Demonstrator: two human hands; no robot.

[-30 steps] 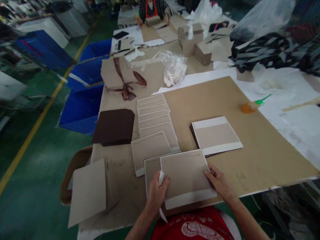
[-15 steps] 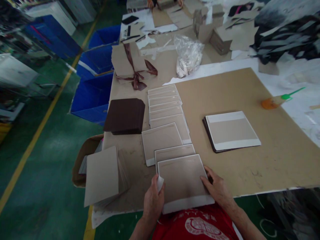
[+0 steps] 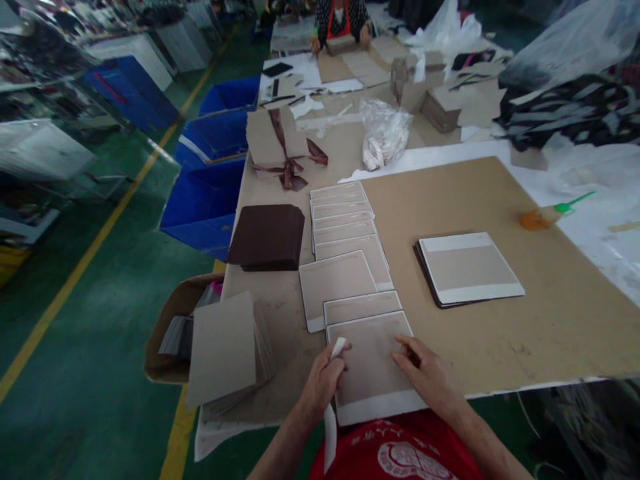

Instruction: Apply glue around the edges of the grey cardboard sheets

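Note:
A grey card panel with white borders [image 3: 371, 363] lies at the table's near edge, overlapping a row of like panels [image 3: 345, 233] running away from me. My left hand [image 3: 323, 380] rests at its left edge, fingers closed on a white paper strip [image 3: 331, 413] that hangs down over the table edge. My right hand [image 3: 425, 373] lies on the panel's right side, fingers spread flat. A finished panel on dark sheets [image 3: 467, 268] sits to the right on the brown board [image 3: 525, 293].
A dark brown stack [image 3: 267, 237], a grey card stack [image 3: 225, 347] over a carton [image 3: 170, 330], an orange glue bottle [image 3: 543, 215], a plastic bag [image 3: 385, 133], ribboned cards [image 3: 280, 143]. Blue bins [image 3: 210, 193] stand left. Another person [image 3: 340, 23] works at the far end.
The white strip has come further away from the panel's left edge and now hangs long below my left hand. My right hand slid slightly inward onto the panel.

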